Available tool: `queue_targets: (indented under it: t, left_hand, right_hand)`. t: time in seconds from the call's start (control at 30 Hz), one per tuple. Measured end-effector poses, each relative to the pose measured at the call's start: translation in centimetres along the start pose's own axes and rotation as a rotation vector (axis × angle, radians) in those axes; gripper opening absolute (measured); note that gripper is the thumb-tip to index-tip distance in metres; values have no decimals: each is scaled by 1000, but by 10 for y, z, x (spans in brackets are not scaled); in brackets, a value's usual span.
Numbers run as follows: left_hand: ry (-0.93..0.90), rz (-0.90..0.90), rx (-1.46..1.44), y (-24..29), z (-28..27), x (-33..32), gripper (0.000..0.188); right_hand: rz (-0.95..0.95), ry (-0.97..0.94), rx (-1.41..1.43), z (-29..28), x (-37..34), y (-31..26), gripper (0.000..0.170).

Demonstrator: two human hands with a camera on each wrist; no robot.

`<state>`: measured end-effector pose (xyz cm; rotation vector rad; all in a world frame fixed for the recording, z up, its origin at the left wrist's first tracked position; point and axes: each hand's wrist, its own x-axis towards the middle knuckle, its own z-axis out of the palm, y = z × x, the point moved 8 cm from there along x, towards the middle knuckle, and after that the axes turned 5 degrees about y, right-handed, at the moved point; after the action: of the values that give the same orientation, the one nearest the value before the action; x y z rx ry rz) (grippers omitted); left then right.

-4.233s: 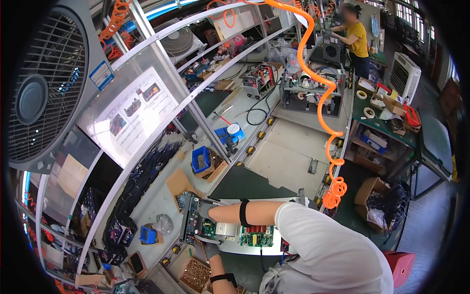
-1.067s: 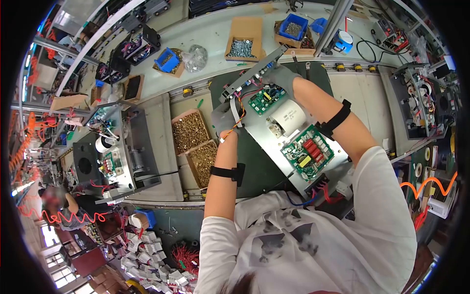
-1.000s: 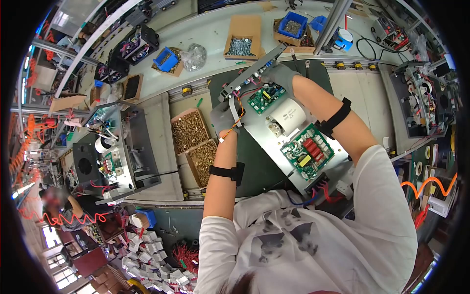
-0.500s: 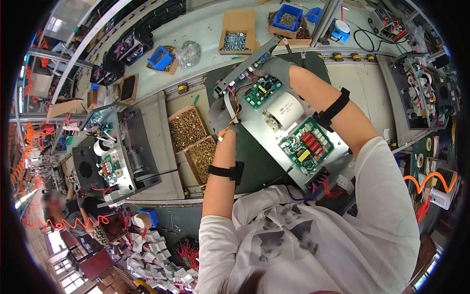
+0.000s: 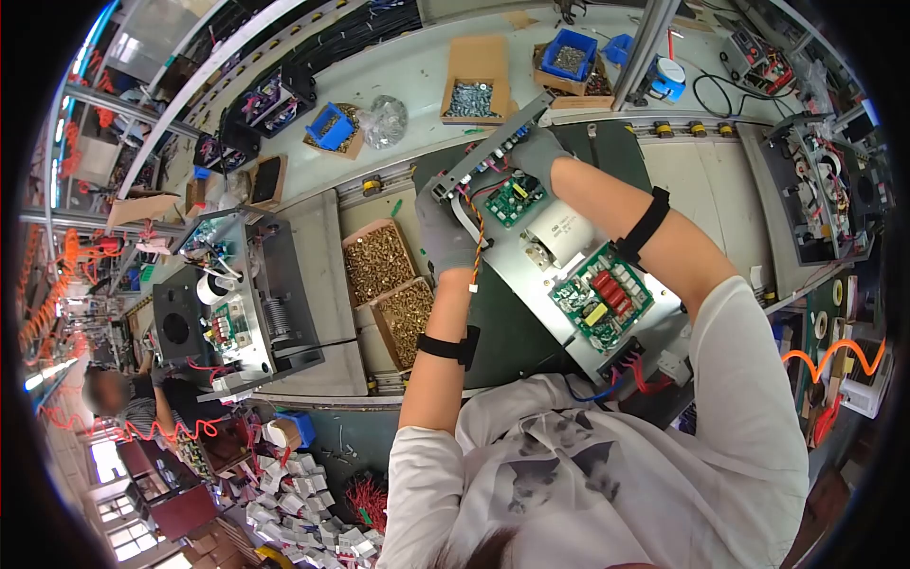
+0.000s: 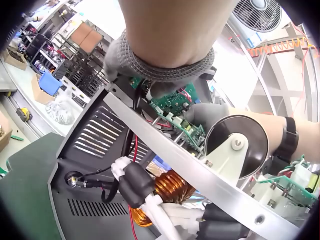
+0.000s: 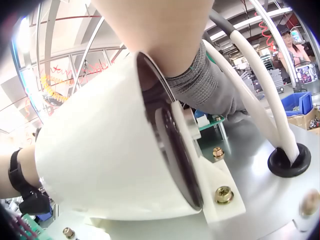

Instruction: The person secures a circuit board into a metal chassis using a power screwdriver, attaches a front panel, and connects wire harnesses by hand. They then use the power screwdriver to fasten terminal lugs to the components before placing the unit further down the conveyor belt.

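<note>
In the head view, a machine chassis (image 5: pixel 531 261) bears green circuit boards, a white cylindrical capacitor (image 5: pixel 561 232) and, at its far end, a tilted dark panel (image 5: pixel 495 147). My gloved left hand (image 5: pixel 445 232) grips the panel's left end; the left wrist view shows that hand (image 6: pixel 150 67) with fingers outside and thumb inside. Orange and black twisted wires (image 5: pixel 480 242) with a white connector hang beside the left wrist. My gloved right hand (image 5: pixel 536 156) reaches behind the panel above the small board (image 5: pixel 515 197). In the right wrist view, the capacitor partly hides the right hand (image 7: pixel 210 90), its fingertips far off.
Boxes of brass fasteners (image 5: pixel 379 261) stand left of the chassis. Another open chassis (image 5: pixel 237 303) lies further left, and one more (image 5: pixel 820 190) at the right. A carton of screws (image 5: pixel 471 95) and blue bins (image 5: pixel 569 57) line the back bench. Another person (image 5: pixel 118 389) is at far left.
Over the last half second the left hand shifts at the panel's end, and the twisted wires slide off its wrist to the right. The right hand stays at the panel. Earlier, the head view faced elsewhere.
</note>
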<state>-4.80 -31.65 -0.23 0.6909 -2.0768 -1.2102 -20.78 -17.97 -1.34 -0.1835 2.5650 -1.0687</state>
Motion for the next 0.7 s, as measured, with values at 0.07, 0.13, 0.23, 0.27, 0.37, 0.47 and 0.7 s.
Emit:
queue_targets:
  t: [0.07, 0.13, 0.23, 0.27, 0.37, 0.47, 0.7]
  left_hand:
    - [15, 100, 170, 11, -3, -4, 39]
    - [24, 116, 156, 13, -4, -7, 40]
    - [19, 117, 159, 18, -4, -6, 41]
    - [8, 83, 153, 16, -4, -6, 42]
    - [-13, 62, 175, 15, -5, -5, 43]
    - [113, 152, 142, 5, -7, -11, 44]
    - [125, -154, -332, -46, 12, -48, 38]
  right_hand:
    - [-14, -31, -28, 11, 14, 6, 44]
    - [-75, -59, -107, 14, 15, 0, 48]
    - [-115, -63, -272, 11, 13, -5, 49]
    - [-116, -63, -271, 10, 14, -4, 49]
    - [-180, -156, -237, 21, 23, 7, 48]
    - [-198, -156, -110, 25, 31, 16, 44]
    - [-514, -5, -656, -19, -56, -37, 34]
